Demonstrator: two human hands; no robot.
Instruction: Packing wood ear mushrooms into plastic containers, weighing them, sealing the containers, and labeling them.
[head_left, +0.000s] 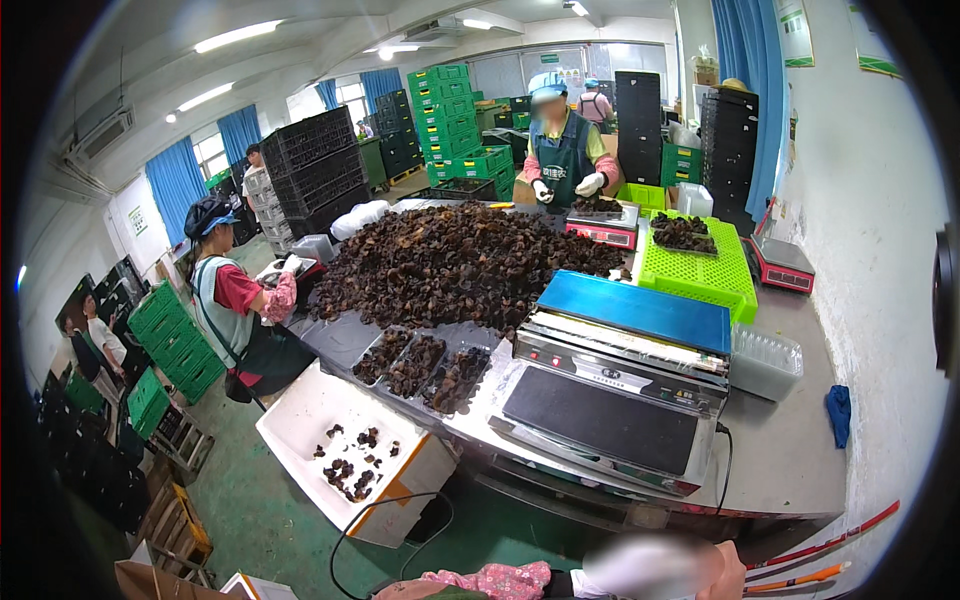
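At the lower edge a pink floral sleeve ends in a dark cuff. Past it lies my left hand, apparently in a white glove, its fingers smeared by blur. What seems to be my right hand, bare, is close against it and cut off by the frame edge; whether either holds anything is hidden. Nearest to them stands a film wrapping machine with a dark plate and blue top. Left of it, clear trays hold dark wood ear mushrooms. A large heap of wood ear mushrooms covers the table behind.
A white foam box with scattered mushroom pieces stands at the table's left front. Two co-workers handle trays at scales. A green crate, stacked clear trays and a red scale lie right. A black cord hangs below.
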